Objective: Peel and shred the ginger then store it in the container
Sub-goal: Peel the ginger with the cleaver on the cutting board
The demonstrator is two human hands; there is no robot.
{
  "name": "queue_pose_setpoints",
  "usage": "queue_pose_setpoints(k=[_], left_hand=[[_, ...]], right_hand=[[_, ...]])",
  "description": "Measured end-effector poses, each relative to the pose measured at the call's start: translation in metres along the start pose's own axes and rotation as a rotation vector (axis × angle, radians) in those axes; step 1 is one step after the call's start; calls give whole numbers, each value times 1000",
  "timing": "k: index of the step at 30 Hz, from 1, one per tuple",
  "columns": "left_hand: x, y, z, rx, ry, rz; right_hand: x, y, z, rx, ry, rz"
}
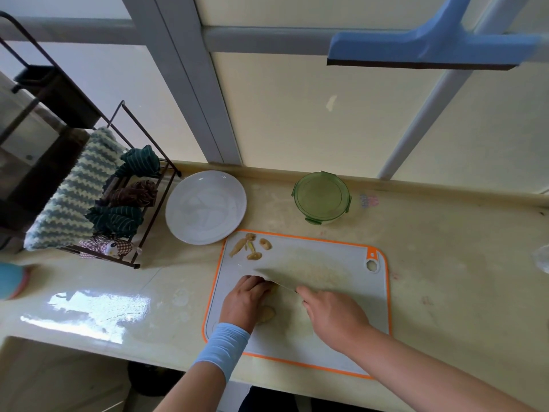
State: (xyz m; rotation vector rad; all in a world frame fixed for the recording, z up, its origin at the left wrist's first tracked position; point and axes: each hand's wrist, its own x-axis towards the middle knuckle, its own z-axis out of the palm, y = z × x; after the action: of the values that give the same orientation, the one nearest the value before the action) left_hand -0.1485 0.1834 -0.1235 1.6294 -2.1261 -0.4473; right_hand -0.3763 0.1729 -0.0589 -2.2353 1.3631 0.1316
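On the orange-rimmed white cutting board, my left hand curls its fingers down over a piece of ginger that is mostly hidden beneath them. My right hand grips the handle of a knife, its wide blade lying against my left fingers. A slice of peeled ginger lies just right of my left wrist. Several ginger peels sit at the board's far left corner. The round green-lidded container stands shut beyond the board.
A white plate rests left of the container. A wire rack with cloths stands at the far left. A blue squeegee hangs on the window above. The counter edge runs just below the board.
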Motion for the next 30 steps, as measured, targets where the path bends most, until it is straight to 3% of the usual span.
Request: queue_pose_setpoints(k=[14,20,25,30], left_hand=[[-6,-2,4,68,79,3],[-4,-5,0,11,1,-2],[9,3,-19,-174,-5,-371],[51,23,-24,-36,-237,-462]], right_hand=[[22,7,5,115,-36,-7],[24,10,10,246,4,55],[27,21,-16,343,139,131],[38,27,-30,345,189,178]])
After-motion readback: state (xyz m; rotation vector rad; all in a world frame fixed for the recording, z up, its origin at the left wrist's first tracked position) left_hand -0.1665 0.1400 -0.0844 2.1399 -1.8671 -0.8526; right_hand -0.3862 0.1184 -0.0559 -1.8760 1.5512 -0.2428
